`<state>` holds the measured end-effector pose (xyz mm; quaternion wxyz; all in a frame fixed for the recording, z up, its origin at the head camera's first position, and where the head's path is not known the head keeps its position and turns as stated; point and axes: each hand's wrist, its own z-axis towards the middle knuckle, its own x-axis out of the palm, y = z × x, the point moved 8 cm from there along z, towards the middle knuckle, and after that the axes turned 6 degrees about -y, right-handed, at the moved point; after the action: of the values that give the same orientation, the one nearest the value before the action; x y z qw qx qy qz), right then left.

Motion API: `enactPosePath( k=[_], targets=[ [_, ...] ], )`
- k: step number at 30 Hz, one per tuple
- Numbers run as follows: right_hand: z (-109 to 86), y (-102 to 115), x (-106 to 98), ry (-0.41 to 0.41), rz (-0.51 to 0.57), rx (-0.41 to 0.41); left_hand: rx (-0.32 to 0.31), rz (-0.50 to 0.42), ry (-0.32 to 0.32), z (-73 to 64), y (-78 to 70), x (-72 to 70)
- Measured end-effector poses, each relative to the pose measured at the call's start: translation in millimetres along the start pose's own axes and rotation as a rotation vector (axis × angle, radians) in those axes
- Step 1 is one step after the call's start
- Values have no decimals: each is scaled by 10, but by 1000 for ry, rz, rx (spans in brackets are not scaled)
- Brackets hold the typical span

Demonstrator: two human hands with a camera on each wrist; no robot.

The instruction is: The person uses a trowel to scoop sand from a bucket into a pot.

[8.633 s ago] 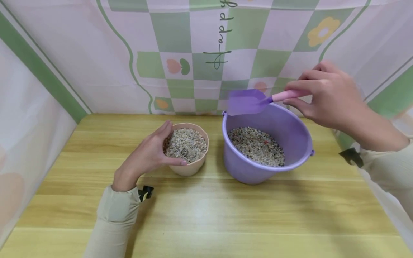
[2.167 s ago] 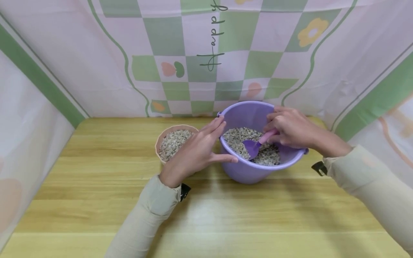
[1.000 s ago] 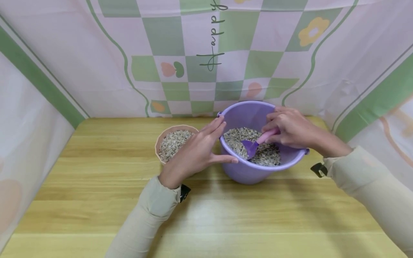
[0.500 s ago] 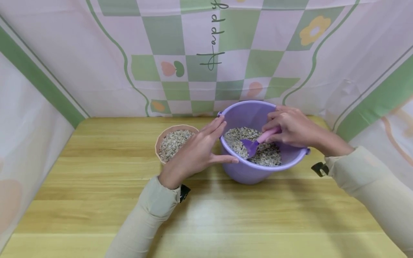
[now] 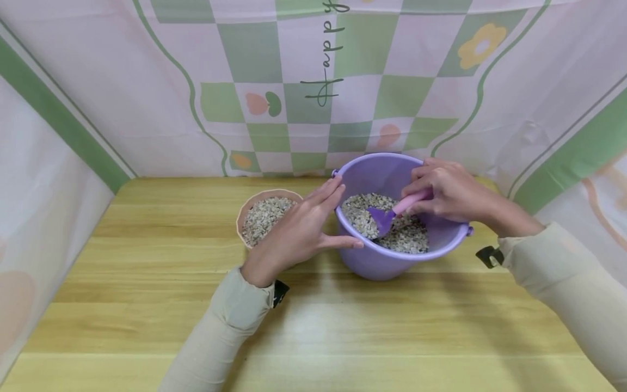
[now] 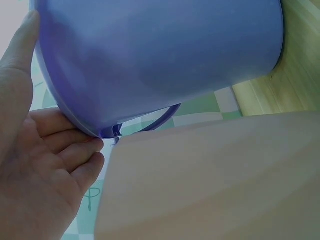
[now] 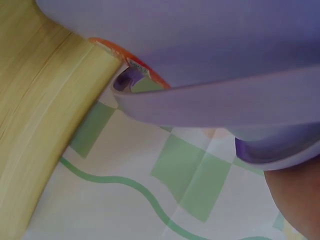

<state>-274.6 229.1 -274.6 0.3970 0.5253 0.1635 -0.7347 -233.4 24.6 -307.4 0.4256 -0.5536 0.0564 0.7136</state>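
Note:
A purple bucket [image 5: 369, 267] part-filled with gravel [image 5: 409, 237] stands on the table. My right hand [image 5: 448, 190] grips the pink handle of a small toy shovel [image 5: 383, 220] inside it. The shovel's purple blade is low in the gravel, which partly covers it. My left hand [image 5: 299, 228] rests on the bucket's left rim, fingers and thumb extended; the left wrist view shows the fingertips [image 6: 92, 145] touching the rim. Beneath that hand and left of the bucket is a peach pot [image 5: 240, 222], full of gravel and partly hidden. The right wrist view shows mostly the bucket's outside [image 7: 200, 40].
A wood-grain table [image 5: 313, 337] carries both containers. Behind it hangs a green-and-white checked cloth [image 5: 308, 103], close to the bucket's back rim. The bucket's carrying handle [image 7: 200, 106] hangs down at its back side.
Over eight seconds, my left hand has moved from the pot to the bucket's rim, and the shovel from above the bucket into its gravel. Lately the right hand has shifted slightly right.

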Motion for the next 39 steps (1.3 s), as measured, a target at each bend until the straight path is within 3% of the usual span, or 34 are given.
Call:
enactPosePath(
  k=[39],
  targets=[
    [-78,-44,-151,-113,45,-1,-23,-31,3,-17,6,-2]
  ],
)
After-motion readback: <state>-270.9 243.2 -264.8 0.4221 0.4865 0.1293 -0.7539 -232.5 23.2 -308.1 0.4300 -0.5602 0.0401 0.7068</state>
